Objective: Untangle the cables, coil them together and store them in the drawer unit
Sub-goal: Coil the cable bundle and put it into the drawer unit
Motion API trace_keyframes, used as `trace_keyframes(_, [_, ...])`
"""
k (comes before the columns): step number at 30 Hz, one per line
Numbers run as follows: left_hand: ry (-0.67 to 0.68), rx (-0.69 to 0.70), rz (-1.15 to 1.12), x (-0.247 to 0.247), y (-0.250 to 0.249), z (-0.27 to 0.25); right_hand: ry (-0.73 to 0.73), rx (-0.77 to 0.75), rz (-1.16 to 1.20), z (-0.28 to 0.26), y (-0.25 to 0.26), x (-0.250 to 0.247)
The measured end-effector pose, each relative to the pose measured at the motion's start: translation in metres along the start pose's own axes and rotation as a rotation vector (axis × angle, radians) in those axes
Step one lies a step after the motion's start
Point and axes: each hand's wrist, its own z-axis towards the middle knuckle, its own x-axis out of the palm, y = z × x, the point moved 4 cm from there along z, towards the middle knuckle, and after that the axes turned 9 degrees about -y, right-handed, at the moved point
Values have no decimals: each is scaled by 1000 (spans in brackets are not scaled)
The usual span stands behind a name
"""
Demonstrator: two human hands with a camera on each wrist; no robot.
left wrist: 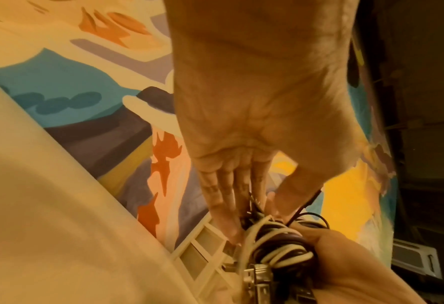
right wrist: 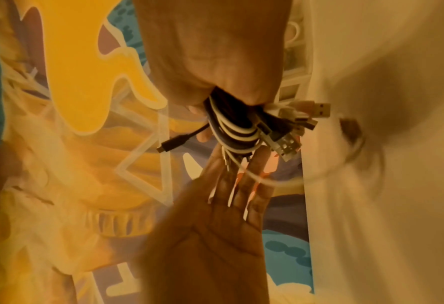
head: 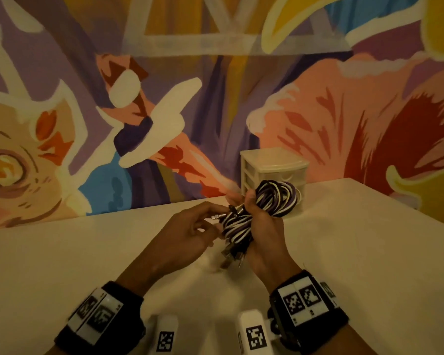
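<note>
A coil of black, purple and white cables (head: 277, 201) is held up over the white table (head: 87, 252). My right hand (head: 251, 213) grips the coil round its middle, fingers curled about the strands. Loose USB plugs (right wrist: 306, 111) stick out below that fist. My left hand (head: 215, 221) reaches in from the left and pinches the loose cable ends (head: 217, 216) between thumb and fingers. In the left wrist view the left hand (left wrist: 257, 214) meets the cables (left wrist: 280, 246) just above the right hand (left wrist: 345, 257). The small cream drawer unit (head: 272, 162) stands right behind the coil, drawers closed.
A painted mural wall (head: 164, 111) runs along the table's far edge, with the drawer unit against it. Two white tagged blocks (head: 167, 334) sit at the near edge between my wrists. Bare tabletop lies to the left and right of my hands.
</note>
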Motion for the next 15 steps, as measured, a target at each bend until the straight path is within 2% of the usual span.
trace_keyframes(3, [-19,34,53,0,-5,0,0,-20,-38,3,-1,-4])
trace_keyframes(6, [-149,96,196,1,-11,5,5,-28,-50,3,-4,-4])
trace_keyframes(8, [-214,132,213,-1,-10,9,19,-19,1,1,-1,-1])
trace_keyframes(10, [-247,145,176,-2,-9,13,27,11,73,2,1,0])
trace_keyframes(15, [-226,116,32,2,-16,15,36,183,290,8,2,1])
